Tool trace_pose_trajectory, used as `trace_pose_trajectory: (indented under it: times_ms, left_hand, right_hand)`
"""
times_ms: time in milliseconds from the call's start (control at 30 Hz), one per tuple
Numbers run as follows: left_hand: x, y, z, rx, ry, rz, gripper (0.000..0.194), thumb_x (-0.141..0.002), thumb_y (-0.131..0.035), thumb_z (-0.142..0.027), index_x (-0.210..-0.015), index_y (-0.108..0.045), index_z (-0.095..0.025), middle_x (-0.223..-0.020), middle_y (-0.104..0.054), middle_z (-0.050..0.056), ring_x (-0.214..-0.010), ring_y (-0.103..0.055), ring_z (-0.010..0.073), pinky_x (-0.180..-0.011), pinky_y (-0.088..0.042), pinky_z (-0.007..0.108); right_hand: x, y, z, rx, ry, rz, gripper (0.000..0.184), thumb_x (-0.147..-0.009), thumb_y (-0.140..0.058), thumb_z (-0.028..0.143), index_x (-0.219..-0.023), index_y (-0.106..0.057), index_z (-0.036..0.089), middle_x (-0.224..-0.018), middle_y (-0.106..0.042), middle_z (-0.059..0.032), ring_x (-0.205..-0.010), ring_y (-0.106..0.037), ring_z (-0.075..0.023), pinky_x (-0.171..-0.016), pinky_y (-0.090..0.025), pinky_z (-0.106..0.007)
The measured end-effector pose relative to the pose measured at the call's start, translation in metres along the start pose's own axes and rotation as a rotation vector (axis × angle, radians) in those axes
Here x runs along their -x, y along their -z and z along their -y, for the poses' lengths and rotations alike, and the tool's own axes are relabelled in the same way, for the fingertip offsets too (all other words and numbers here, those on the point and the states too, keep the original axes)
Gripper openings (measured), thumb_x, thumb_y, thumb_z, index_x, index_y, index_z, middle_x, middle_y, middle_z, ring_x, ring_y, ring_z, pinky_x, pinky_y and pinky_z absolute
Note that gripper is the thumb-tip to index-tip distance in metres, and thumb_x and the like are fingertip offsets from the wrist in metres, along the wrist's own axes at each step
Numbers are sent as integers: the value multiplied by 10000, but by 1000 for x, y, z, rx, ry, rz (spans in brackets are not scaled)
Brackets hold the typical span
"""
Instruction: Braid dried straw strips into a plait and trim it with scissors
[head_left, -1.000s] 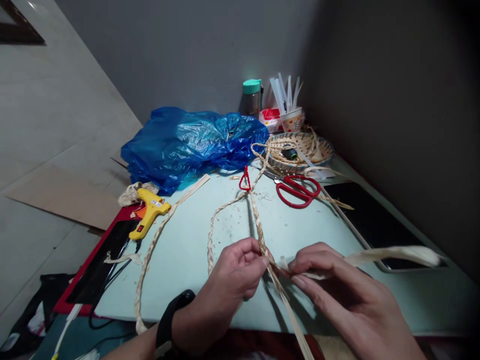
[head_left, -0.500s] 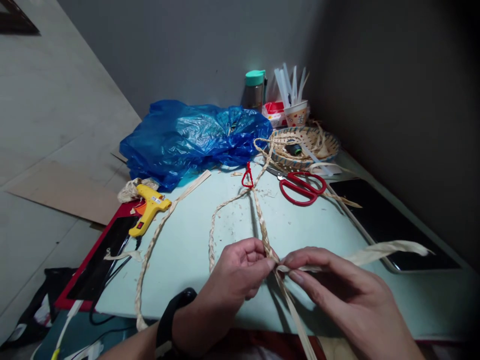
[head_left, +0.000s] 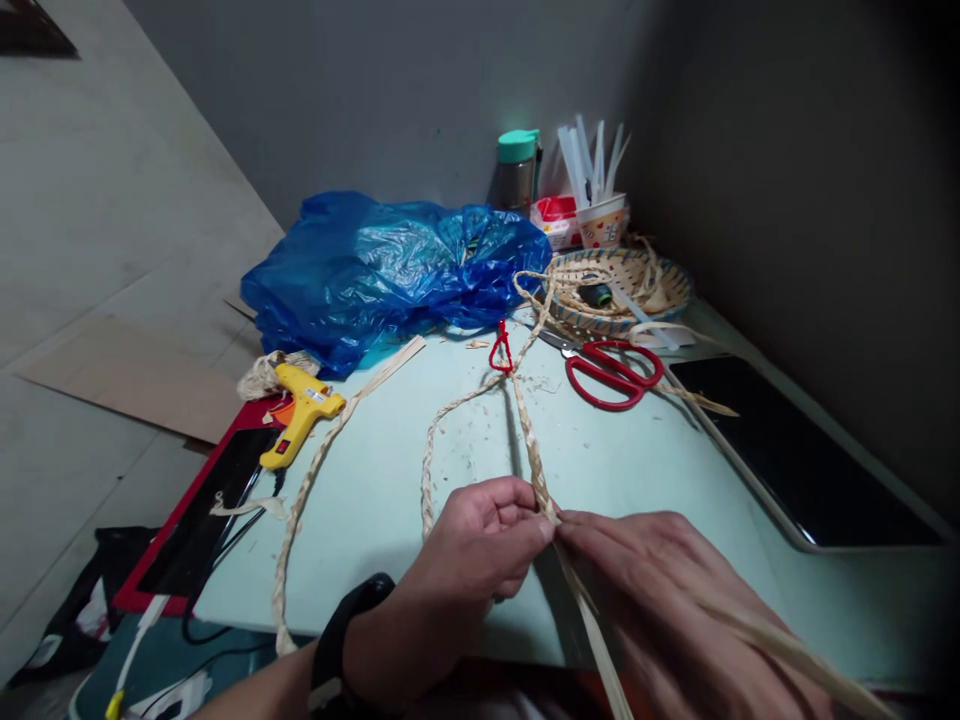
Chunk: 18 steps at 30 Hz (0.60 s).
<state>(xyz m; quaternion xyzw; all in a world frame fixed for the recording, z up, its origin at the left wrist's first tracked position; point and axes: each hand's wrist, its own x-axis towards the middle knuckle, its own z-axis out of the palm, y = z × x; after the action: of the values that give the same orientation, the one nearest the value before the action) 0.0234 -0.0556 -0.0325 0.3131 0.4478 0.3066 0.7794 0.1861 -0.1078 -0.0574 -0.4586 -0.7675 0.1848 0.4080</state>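
Observation:
A pale braided straw cord (head_left: 526,428) runs from a red clip (head_left: 501,352) down the light table (head_left: 375,480) to my hands. My left hand (head_left: 480,555), with a black wristband, pinches the braid's near end between thumb and fingers. My right hand (head_left: 660,590) is closed just right of that pinch and holds a loose flat straw strip (head_left: 772,640) that trails down to the right, blurred. Another loose strip (head_left: 596,640) hangs from the braid's end between my hands toward me.
A second braided cord (head_left: 300,500) loops at left beside a yellow glue gun (head_left: 300,415). Red scissors (head_left: 611,372), a woven basket (head_left: 660,290), a cup of glue sticks (head_left: 600,215), a bottle (head_left: 519,170) and a blue plastic bag (head_left: 390,265) lie farther back. A dark tablet (head_left: 802,450) lies at right.
My right hand swung the loose straw strip from out at the right down toward me and closed in on the pinch point. My left hand held its grip on the braid.

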Motion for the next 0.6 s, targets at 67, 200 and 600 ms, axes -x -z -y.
trace_pose_trajectory:
  times_ms: [67,200,600]
  left_hand:
    - [1,0,-1,9,-6,19,193,-756,-712,-253,-787,-566,-131,-549,-395,-94,-411,-196,-3,-396,-96,186]
    - [1,1,0,45,-32,46,220,-757,-732,-268,-791,-562,-132,-543,-375,-99,-409,-194,-7,-398,-92,182]
    - [1,7,6,25,-82,11,206,-820,-694,-251,-754,-544,-125,-506,-357,-97,-414,-185,0,-412,-93,184]
  right_hand:
    - [8,1,-1,73,34,-42,546,-881,-502,112,-1396,-497,295,-1238,-634,-84,-1038,-596,-300,-784,-542,-440]
    - [17,-3,-5,147,109,-69,556,-859,-537,149,-1410,-498,217,-1341,-569,-103,-1156,-532,-331,-866,-517,-464]
    - [9,11,-7,51,148,72,475,-920,-491,179,-1384,-514,278,-1273,-643,-70,-1080,-629,-259,-850,-577,-385]
